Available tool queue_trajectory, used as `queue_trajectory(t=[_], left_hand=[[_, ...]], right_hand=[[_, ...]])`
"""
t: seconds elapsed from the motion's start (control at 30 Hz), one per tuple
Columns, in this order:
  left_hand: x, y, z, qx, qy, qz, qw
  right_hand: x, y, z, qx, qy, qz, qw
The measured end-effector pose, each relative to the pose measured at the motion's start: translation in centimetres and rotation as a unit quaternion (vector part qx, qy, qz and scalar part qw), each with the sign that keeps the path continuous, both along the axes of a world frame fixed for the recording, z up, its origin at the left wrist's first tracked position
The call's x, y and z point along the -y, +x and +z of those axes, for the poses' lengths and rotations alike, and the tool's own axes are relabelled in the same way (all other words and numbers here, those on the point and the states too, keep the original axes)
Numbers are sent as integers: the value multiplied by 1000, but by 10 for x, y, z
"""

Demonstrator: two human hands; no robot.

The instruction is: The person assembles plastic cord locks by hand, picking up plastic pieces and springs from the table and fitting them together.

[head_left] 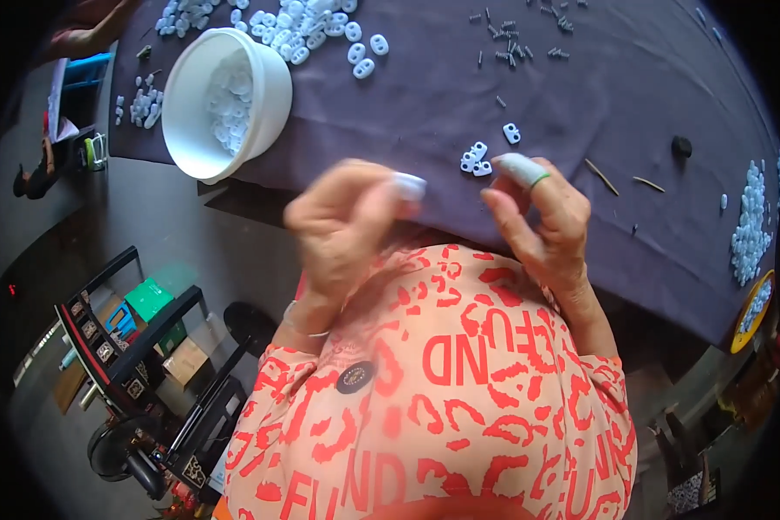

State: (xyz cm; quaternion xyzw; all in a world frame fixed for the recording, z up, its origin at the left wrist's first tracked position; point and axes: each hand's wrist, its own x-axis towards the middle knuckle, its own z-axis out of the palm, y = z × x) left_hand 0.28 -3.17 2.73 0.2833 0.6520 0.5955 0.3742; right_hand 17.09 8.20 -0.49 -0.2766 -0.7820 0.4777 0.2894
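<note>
My left hand (340, 224) is raised over the table's near edge, blurred by motion, its fingers pinched together. At its fingertips shows a small white thing (410, 185); I cannot tell whether it is held or covers a finger. My right hand (553, 225) hovers at the edge with thumb and forefinger apart and nothing seen between them. A white cover with a green band (523, 169) wraps that forefinger. Just beyond its tip lies a small cluster of white plastic pieces with dark holes (474, 158). One similar piece (511, 133) sits slightly farther off.
On the dark cloth (390, 104), a white tub (273, 100) of pale pieces leans at the left. Loose pale pieces (299, 30) and small springs (511, 48) lie behind. Rightward are two thin sticks (601, 177), a black lump (682, 146), tiny white parts (750, 225) and a yellow-rimmed dish (742, 340).
</note>
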Motion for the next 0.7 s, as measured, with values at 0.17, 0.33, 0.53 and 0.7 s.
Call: queue_trajectory(t=[0.17, 0.33, 0.53, 0.7], left_hand=[[0, -73, 30, -380, -18, 195, 904], [-4, -131, 23, -516, -43, 167, 839], [-36, -72, -4, -536, 24, 34, 843], [-60, -63, -56, -499, -84, 29, 862]], right_hand=[[-14, 5, 0, 16, 79, -68, 994], [-18, 0, 7, 41, 123, -93, 987], [-16, 5, 4, 58, 146, -100, 983], [-16, 9, 9, 62, 154, -96, 981]])
